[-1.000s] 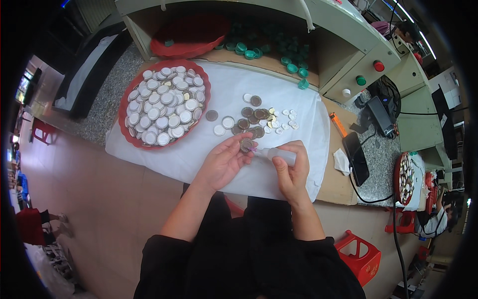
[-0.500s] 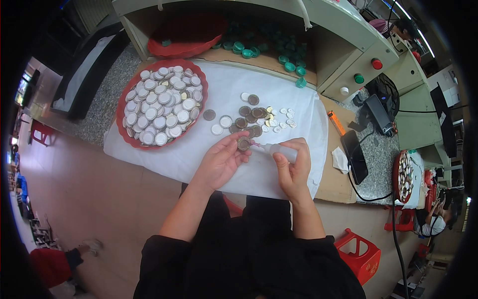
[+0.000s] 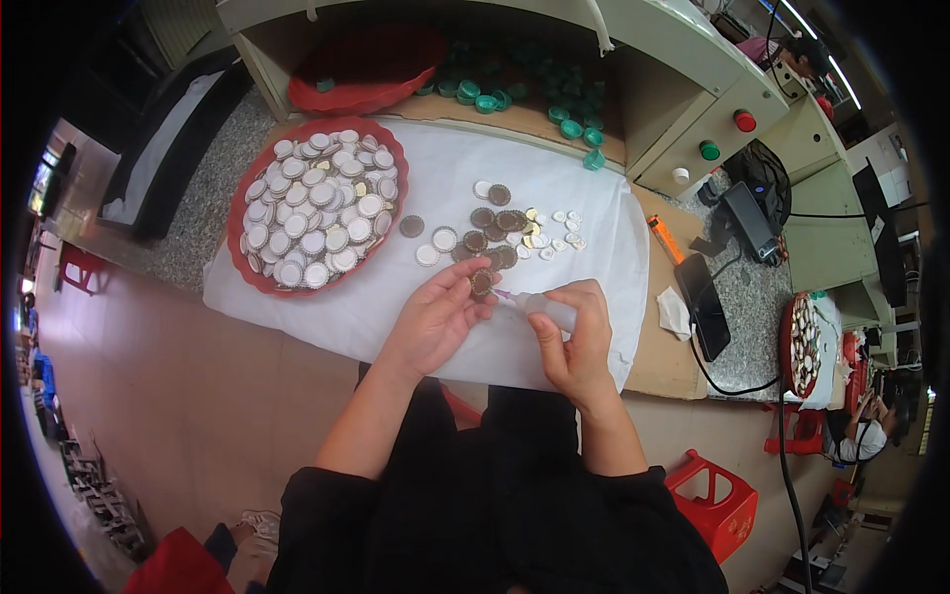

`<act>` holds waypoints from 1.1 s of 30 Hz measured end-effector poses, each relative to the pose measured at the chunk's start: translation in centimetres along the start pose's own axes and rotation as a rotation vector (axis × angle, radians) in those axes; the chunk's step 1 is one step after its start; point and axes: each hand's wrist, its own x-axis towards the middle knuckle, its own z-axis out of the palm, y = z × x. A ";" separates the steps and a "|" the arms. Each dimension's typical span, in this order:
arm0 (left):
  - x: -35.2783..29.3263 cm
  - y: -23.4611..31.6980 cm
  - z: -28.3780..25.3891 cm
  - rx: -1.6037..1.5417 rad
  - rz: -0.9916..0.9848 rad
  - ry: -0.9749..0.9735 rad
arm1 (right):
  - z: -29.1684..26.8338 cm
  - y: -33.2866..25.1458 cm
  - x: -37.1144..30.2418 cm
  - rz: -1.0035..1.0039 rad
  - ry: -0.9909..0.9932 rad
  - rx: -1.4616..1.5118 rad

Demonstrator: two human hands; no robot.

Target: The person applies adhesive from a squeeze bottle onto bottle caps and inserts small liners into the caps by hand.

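Observation:
Between its fingertips my left hand [image 3: 435, 322] pinches a round brown disc [image 3: 481, 285] with a toothed, paler rim, its face turned up. My right hand [image 3: 582, 348] is wrapped round a small translucent squeeze bottle [image 3: 550, 311]. The bottle lies tilted, its thin purple-pink nozzle pointing at the disc's right edge; whether they touch is too small to tell. Just beyond my hands, loose brown discs [image 3: 482, 218] lie on a white sheet [image 3: 435, 342], with some white-faced discs [image 3: 444, 239] at their left. Small white and gold round pieces [image 3: 559, 217] sit to their right.
A red scalloped tray [image 3: 237, 218] heaped with white discs stands at left. Green cups [image 3: 486, 103] and another red tray [image 3: 361, 99] fill the shelf behind. At right lie an orange cutter [image 3: 666, 239], a phone [image 3: 704, 307] and cables. A red stool [image 3: 717, 510] stands behind right.
My right hand and the bottle have shifted slightly left and down at the nozzle end. My left hand keeps the disc almost in place. A person in red at lower left has moved rightward.

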 end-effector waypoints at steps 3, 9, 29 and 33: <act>0.0 0.0 0.1 0.006 0.003 -0.001 | 0.0 -0.3 0.1 0.001 -0.006 0.012; -0.1 0.1 0.3 0.047 -0.004 0.012 | 0.3 -0.4 0.3 0.014 0.000 0.039; -0.2 0.0 0.1 0.050 -0.009 -0.009 | -6.1 5.7 3.7 0.747 0.009 0.654; -0.2 -0.1 0.0 0.056 0.000 -0.002 | -5.7 6.6 5.1 0.444 -0.204 0.033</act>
